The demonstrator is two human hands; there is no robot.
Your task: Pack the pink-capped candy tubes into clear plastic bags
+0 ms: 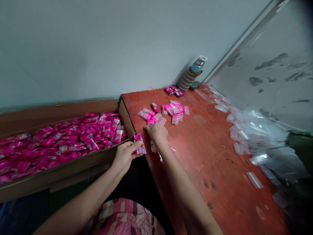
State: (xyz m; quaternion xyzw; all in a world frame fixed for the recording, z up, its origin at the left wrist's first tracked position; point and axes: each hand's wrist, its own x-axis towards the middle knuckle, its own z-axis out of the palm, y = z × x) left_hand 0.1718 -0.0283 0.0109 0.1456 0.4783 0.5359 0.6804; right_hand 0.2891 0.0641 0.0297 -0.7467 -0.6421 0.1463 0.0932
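Note:
My left hand (127, 155) pinches a small pink printed packet (140, 141) with a clear lower part, just off the table's left edge. My right hand (157, 133) is over the red table, its fingers curled down at the near side of a group of small clear containers (156, 118) with pink caps and pale pink beads or candies inside. Whether it grips one of them is hidden by the hand. More such containers (174, 109) lie just beyond, to the right. Under my right wrist lie white scraps (153, 147).
At left stands a long cardboard box (127, 119) full of pink wrapped packets (90, 132). A bottle in a knitted cover (189, 76) and pink packets (174, 91) are by the wall. Clear plastic sleeves (259, 130) heap along the right side of the red table (215, 156).

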